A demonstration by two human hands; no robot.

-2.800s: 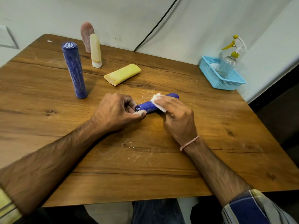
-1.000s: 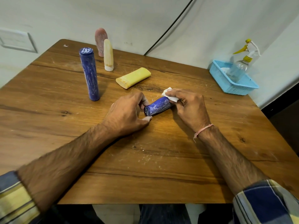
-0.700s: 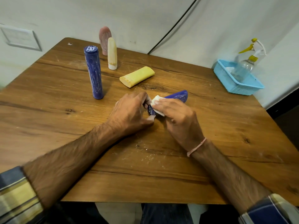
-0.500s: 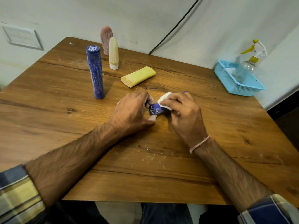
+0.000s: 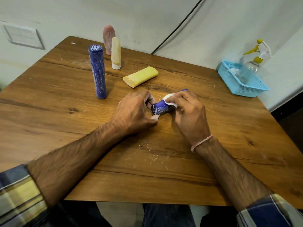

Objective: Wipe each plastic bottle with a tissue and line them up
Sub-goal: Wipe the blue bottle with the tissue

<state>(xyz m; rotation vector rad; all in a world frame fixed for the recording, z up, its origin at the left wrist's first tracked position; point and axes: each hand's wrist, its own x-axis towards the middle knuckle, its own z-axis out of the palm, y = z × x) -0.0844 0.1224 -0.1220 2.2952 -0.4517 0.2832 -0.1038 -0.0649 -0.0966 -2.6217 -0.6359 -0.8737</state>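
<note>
Nearest the camera, two forearms in rolled plaid sleeves [image 5: 19, 197] are reaching across a wooden table [image 5: 147, 174], which is carrying a scatter of white specks [image 5: 147, 153] in front of the hands. A thin pink thread [image 5: 201, 142] is circling the right wrist. At the middle of the table, the left hand [image 5: 132, 112] is curling its fingers and thumb around the near end of a short blue bottle [image 5: 161, 108], which is lying on its side with its far end pointing away to the right. The right hand [image 5: 188, 115] is closing over the bottle's far half, pinching a white tissue [image 5: 169, 99] against its upper side. Just beyond the hands, a yellow bottle [image 5: 141, 76] is lying on its side, apart from them. To the left of it, a tall blue bottle [image 5: 98, 71] is standing upright. Farther back, a cream bottle [image 5: 116, 52] is standing on its white cap, with a pink bottle [image 5: 108, 39] standing right behind it near the table's far edge. At the far right corner, a light blue basket [image 5: 246, 90] is holding a clear spray bottle [image 5: 250, 66] with a yellow trigger. A black cable [image 5: 177, 27] is running down the pale wall behind the table, and a white plate [image 5: 24, 36] is sitting on the wall at the left.
</note>
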